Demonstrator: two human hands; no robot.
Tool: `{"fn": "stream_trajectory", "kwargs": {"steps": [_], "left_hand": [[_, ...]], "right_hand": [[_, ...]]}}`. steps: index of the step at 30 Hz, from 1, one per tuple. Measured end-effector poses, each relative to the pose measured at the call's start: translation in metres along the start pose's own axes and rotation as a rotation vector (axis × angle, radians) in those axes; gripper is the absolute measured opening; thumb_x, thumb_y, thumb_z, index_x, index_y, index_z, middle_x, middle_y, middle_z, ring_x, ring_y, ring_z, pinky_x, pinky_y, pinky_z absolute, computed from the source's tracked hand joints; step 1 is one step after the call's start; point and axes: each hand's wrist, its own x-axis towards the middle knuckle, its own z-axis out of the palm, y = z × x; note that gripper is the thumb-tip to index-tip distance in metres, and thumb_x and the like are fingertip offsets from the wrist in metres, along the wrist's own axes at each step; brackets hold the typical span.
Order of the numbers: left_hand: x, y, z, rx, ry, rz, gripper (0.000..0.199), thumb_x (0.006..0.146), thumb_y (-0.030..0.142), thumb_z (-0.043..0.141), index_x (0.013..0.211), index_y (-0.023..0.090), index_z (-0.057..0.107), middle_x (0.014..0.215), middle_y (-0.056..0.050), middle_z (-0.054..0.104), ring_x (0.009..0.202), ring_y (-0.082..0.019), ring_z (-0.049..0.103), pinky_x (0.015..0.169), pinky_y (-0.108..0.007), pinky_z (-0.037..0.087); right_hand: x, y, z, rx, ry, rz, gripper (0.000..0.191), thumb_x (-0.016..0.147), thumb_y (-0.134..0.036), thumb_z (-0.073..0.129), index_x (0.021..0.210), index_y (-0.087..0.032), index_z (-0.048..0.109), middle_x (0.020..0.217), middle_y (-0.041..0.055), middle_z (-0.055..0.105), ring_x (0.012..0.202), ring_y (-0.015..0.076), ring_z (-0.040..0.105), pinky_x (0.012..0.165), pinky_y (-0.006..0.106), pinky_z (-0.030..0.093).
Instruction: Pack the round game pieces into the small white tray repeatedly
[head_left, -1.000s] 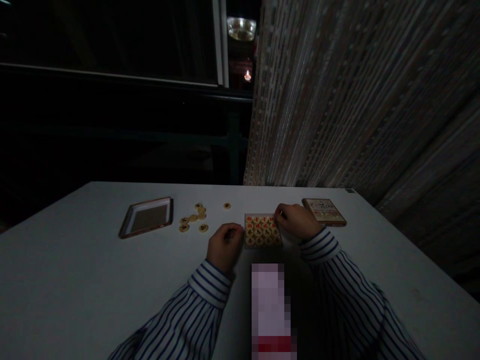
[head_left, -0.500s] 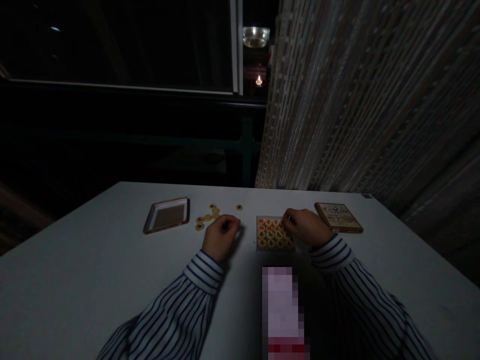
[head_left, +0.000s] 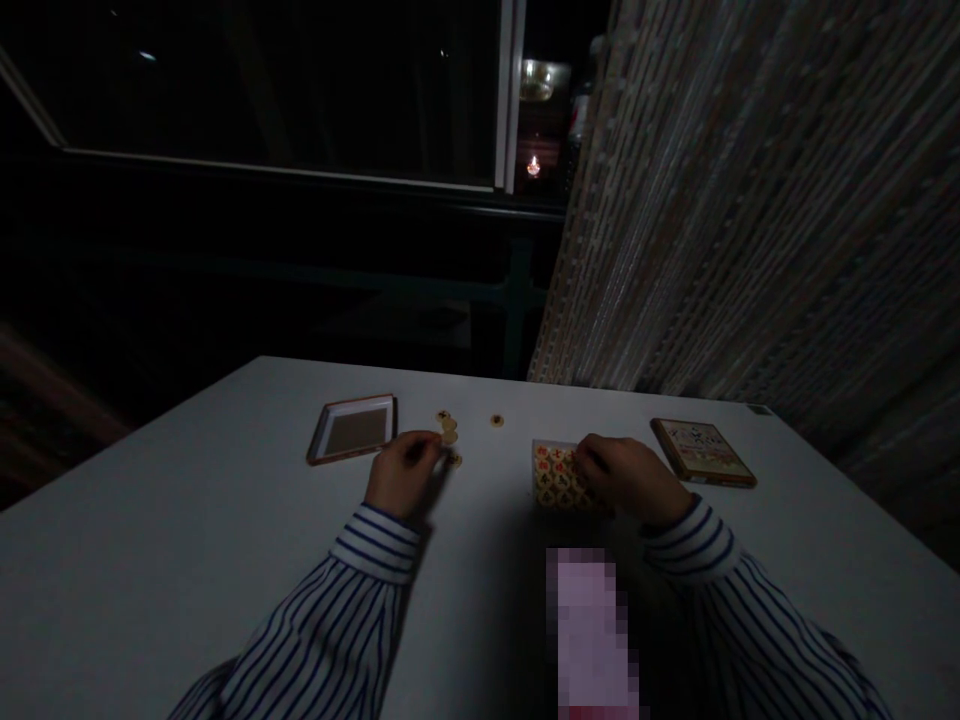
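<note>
Several round, pale Chinese chess pieces (head_left: 448, 425) lie loose on the white table, and a single piece (head_left: 496, 421) sits apart from them. My left hand (head_left: 403, 474) is closed in a pinch at the left side of this group; whatever is between its fingertips is hidden. On the right, a shallow tray (head_left: 535, 468) holds rows of pieces with red and black characters. My right hand (head_left: 634, 480) is over the tray's right part, thumb and fingers closed at a Chinese chess piece in the upper rows. It covers the pieces at that end.
An open, framed box lid (head_left: 358, 428) lies at the left. A flat box with a printed cover (head_left: 703, 452) rests at the right. The table (head_left: 225, 520) ends before a dark window, and a string curtain (head_left: 712, 200) hangs behind its right side. The light is dim.
My left hand has moved left, uncovering a loose piece beside it. My right hand stays at the tray, shifted slightly. The whole view has turned a little, moving everything right.
</note>
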Motion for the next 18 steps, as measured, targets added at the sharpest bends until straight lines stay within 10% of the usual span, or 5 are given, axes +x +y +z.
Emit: {"fn": "stream_trajectory", "kwargs": {"steps": [18], "left_hand": [[0.0,-0.031,-0.015,0.507,-0.059,0.021,0.035,0.07,0.031,0.05,0.1,0.014,0.057,0.099,-0.01,0.064,0.093,-0.023,0.056,0.082,-0.033,0.044]], "right_hand": [[0.031,-0.07,0.002,-0.014,-0.039,-0.213,0.025,0.084,-0.026,0.035,0.087,-0.018,0.059,0.082,0.0055,0.063,0.077,0.0143,0.056,0.065,0.023,0.035]]}}
